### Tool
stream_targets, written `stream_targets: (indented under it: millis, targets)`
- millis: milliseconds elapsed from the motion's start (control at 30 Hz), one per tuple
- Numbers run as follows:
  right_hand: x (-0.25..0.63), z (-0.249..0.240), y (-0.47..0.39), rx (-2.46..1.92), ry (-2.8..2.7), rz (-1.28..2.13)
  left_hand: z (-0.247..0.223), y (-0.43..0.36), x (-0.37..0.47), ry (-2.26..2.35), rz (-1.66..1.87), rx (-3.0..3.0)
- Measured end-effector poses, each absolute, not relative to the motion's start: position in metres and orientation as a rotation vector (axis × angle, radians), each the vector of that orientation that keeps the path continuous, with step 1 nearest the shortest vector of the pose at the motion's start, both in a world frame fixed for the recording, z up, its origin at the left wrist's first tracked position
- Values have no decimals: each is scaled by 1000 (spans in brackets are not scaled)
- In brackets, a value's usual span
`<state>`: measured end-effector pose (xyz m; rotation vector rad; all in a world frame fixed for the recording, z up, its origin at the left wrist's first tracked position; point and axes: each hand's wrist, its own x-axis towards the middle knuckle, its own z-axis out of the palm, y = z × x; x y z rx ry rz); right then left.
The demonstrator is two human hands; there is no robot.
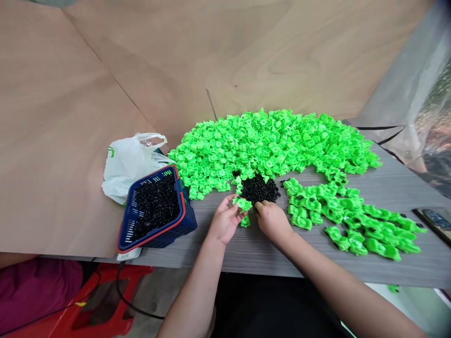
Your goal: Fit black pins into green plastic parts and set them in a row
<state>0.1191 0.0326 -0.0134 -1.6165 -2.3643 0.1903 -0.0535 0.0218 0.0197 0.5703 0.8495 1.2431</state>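
While the left hand (225, 219) pinches a green piece (242, 203) between thumb and fingers, the right hand (274, 219) curls, partly closed, at the black pile (261, 188) | right grip hidden; cannot tell what it holds | green piece just left of black pile; green heap (275, 141) behind; blue basket (185, 226) farther left

Two hands are present, one left hand (227, 221) with one green piece (242, 203) in its grip, and one right hand (274, 219). The tabletop (243, 256) carries one large green heap (271, 143), one looser green spread (352, 209), one small black pile (261, 188), one blue basket (186, 226) containing one black load (155, 206), one white bag (128, 162) and one flat device (436, 219), with one red stool (114, 324) below; the overlapping heaped pieces probably number in the hundreds, individually uncountable from here
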Motion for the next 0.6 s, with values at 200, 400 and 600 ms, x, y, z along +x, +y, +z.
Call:
stream_targets:
  millis: [200,400,600]
  targets:
    - [117,-15,31,-1622,-2419,189,15,20,-56,899,1193,436]
    - [122,-6,34,-1615,-2333,288,10,18,-54,1010,1248,562]
    - [129,0,48,-1473,-2234,408,12,20,-48,1102,1249,717]
